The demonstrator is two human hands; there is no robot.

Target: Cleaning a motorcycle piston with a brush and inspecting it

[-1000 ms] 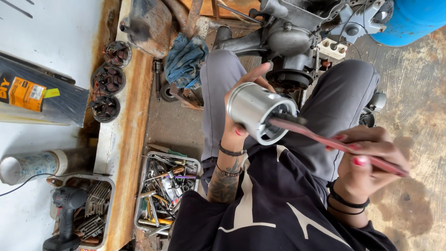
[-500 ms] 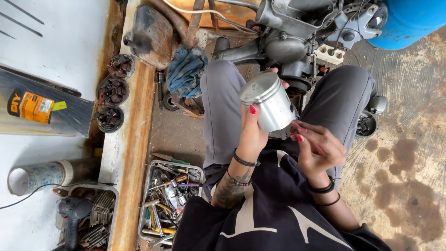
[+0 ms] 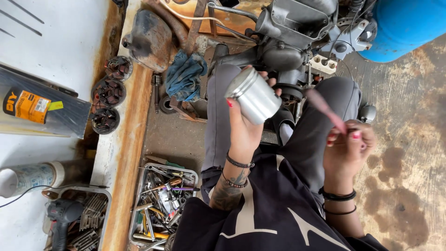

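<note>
Inspecting piston point(image 3: 254, 95) gripped in left hand point(image 3: 241, 135); right hand point(image 3: 346, 146) pinching reddish stick point(image 3: 325, 109), apart; needs bringing stick back to piston.

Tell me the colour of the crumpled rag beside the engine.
The crumpled cloth rag is blue, clearest in the head view.

Bare concrete floor point(image 3: 409, 153) at the frame's right leaves open room; the engine point(image 3: 288, 42) and blue barrel point(image 3: 404, 25) crowd the top, the tool tray point(image 3: 160, 209) blocks lower left

Orange-yellow label point(image 3: 27, 106) on dark sheet point(image 3: 44, 109), perhaps labelled white can point(image 3: 30, 176) below
</note>
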